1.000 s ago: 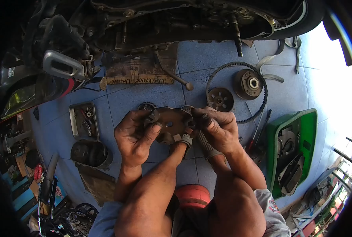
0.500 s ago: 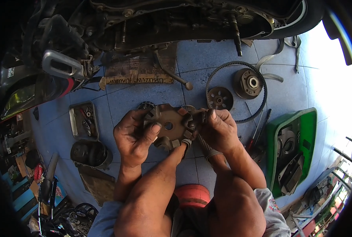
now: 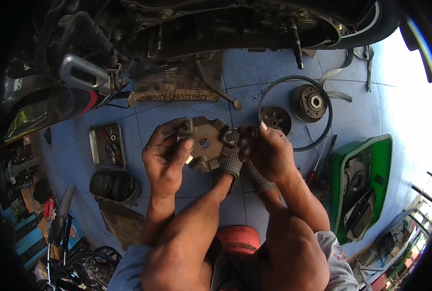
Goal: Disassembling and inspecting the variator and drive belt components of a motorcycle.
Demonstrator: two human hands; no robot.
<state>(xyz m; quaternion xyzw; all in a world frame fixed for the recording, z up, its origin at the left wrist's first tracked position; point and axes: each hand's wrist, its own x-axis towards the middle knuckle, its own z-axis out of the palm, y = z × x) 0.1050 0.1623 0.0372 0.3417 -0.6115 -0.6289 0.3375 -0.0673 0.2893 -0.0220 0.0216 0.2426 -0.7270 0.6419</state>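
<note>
My left hand [image 3: 165, 160] grips a round, notched metal plate [image 3: 204, 131] with a centre hole, facing up above my feet. My right hand [image 3: 269, 153] is closed just right of the plate, fingers curled round something small and dark that I cannot make out. Beyond my hands, a toothed black belt [image 3: 317, 144] lies on the blue tiles around a holed metal bell [image 3: 275, 116] and a thicker round hub assembly [image 3: 305, 109]. A sandalled foot [image 3: 232, 160] shows beneath the plate.
A partly dismantled scooter [image 3: 225, 31] spans the top, above flattened cardboard [image 3: 172, 77]. At left are a metal tray of tools [image 3: 95, 145] and a dark housing [image 3: 114, 186]. A green tub of parts [image 3: 384, 155] and screwdrivers [image 3: 313, 172] lie right; a red round object [image 3: 238, 237] sits below me.
My left hand has raised and tilted the plate so its face shows more fully. My right hand has come away from the plate's edge, with its fingers still curled.
</note>
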